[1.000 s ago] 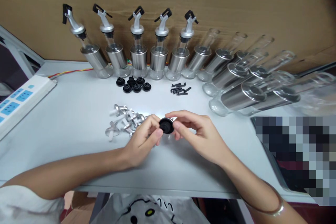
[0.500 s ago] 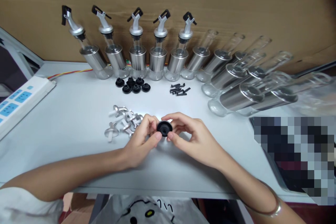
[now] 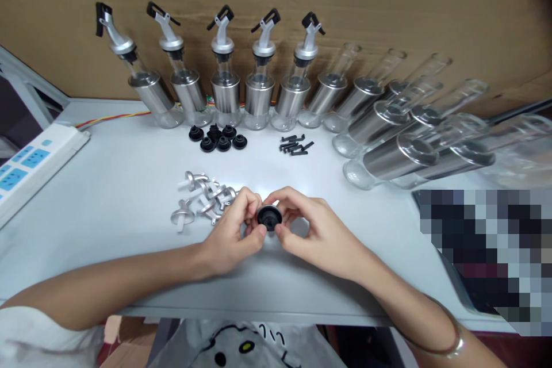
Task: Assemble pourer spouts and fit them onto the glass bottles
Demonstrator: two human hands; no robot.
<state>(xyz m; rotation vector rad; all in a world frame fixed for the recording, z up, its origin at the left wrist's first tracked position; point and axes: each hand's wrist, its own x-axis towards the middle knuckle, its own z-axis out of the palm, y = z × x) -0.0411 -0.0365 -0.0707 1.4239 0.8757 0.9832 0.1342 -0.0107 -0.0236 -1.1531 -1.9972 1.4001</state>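
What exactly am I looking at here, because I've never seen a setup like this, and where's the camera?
There's no machine here, just a person's two bare hands. The camera is worn on that person's head and looks forward and down, so you see roughly what they see.

The left hand and right hand together hold a round black piece with a silvery rim. On the pale tabletop lie silver spout parts, black stoppers and slim black strips. Farther back, five bottles wear spouts, while the open bottles on the right have bare necks. A white power strip is at far left.
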